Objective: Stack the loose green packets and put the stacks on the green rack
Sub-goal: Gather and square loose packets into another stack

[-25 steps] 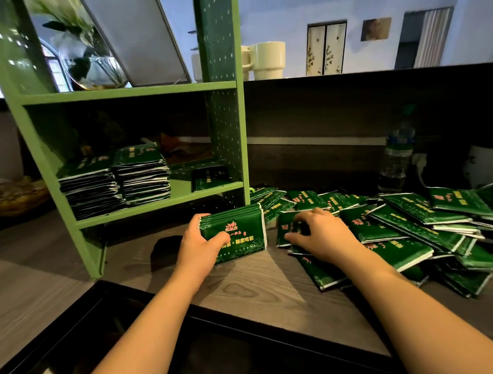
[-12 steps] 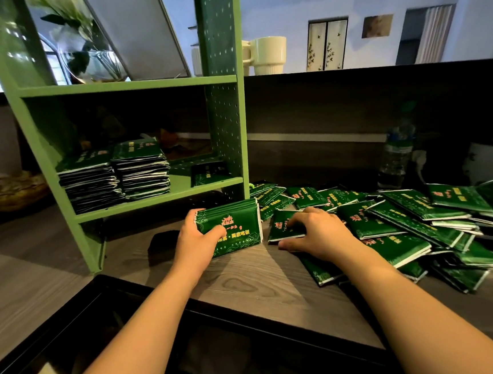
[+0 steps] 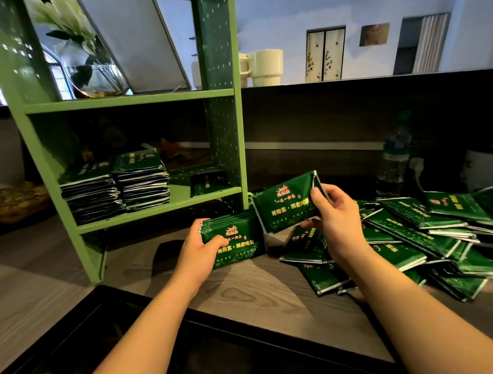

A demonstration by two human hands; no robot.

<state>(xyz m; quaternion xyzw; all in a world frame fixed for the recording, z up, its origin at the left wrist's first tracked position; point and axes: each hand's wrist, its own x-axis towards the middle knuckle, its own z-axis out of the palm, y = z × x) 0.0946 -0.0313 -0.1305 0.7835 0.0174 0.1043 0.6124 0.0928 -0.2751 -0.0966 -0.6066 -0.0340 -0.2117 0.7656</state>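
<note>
A small stack of green packets [image 3: 233,241] stands on edge on the desk [image 3: 68,280] just before the green rack [image 3: 157,208], gripped at its end by the left hand [image 3: 198,247]. The right hand [image 3: 335,213] pinches one packet [image 3: 288,205] lifted off the loose pile [image 3: 422,231] toward the desk's right edge. This looks like the stacking step; next, that packet needs squaring against the stack.

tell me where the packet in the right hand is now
Head view, centre: the lifted packet hangs pinched in the right hand, just right of the left hand's stack.
</note>
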